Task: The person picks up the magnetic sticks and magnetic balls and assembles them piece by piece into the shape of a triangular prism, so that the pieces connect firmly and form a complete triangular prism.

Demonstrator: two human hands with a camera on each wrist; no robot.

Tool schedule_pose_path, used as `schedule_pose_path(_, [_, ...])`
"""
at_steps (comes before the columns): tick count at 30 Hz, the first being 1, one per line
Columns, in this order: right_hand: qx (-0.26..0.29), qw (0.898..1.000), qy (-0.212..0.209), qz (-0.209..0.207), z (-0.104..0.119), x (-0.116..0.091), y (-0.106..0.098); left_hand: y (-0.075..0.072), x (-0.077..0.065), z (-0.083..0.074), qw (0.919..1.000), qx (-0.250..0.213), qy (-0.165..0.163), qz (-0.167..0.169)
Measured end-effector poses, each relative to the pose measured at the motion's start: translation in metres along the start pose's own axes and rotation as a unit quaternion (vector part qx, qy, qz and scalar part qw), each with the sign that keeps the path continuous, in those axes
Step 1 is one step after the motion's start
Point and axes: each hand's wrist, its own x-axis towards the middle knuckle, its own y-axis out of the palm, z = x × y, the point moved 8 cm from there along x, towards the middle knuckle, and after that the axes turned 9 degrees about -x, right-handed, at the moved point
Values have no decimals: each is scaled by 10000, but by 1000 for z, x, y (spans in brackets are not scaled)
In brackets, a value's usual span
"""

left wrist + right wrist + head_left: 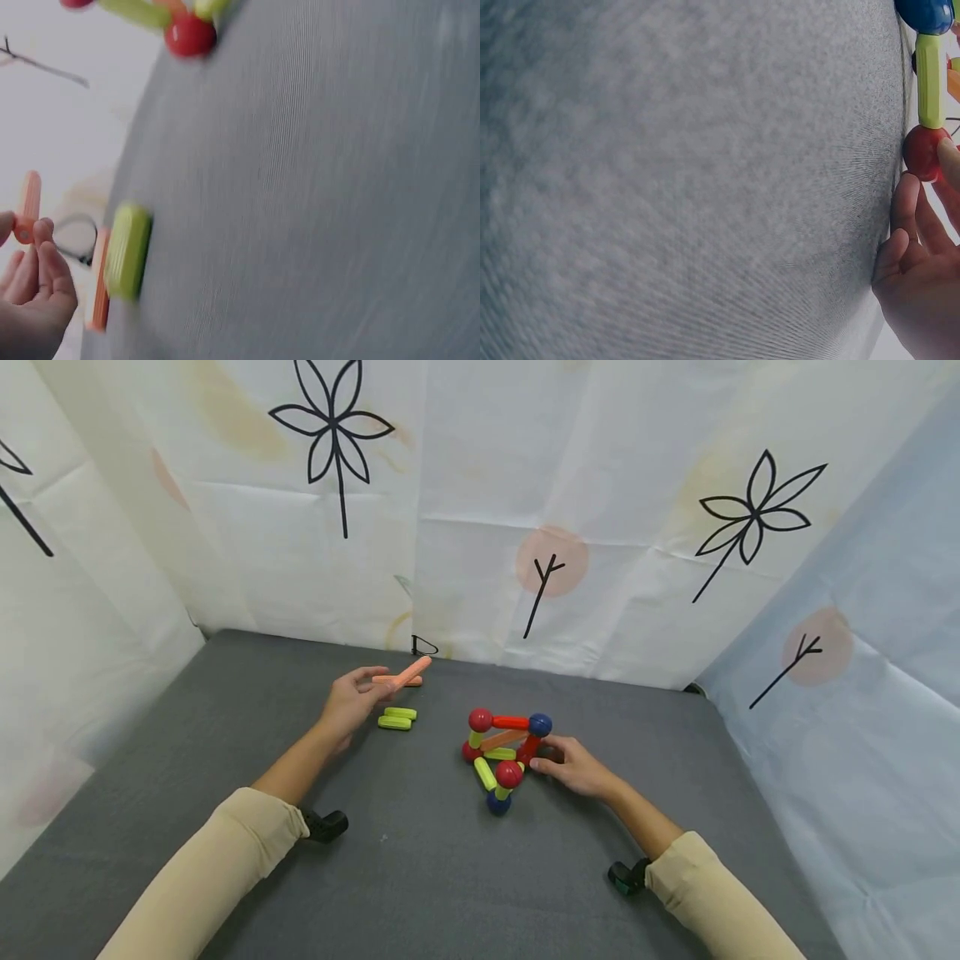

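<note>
My left hand pinches an orange building stick between thumb and fingertips, tilted up above the far left of the table. In the left wrist view the same stick points upward from the fingers. My right hand is at the right side of a small frame of balls and sticks, its thumb and fingers holding a red ball at a lower corner. The frame has a lime stick and others along its base, a red stick across the top, and red and blue balls at its corners, including a blue ball.
Two lime sticks lie side by side below my left hand. Another orange stick lies just beyond them. The grey tabletop ends at white patterned curtains behind and on both sides.
</note>
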Motion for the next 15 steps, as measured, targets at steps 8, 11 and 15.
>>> schedule_pose_path(8, [-11, 10000, -68, 33, 0, -1, 0, 38, -23, 14, 9517, -2588, -1532, 621])
schedule_pose_path(11, [-46, 10000, -23, 19, 1, -1, 0, 53, -30, 15, 9430, -2741, -1632, 948])
schedule_pose_path(15, [-84, 9999, 74, 0, 3, -1, 0, 69, -39, 20, 9407, -2604, -1690, 1370])
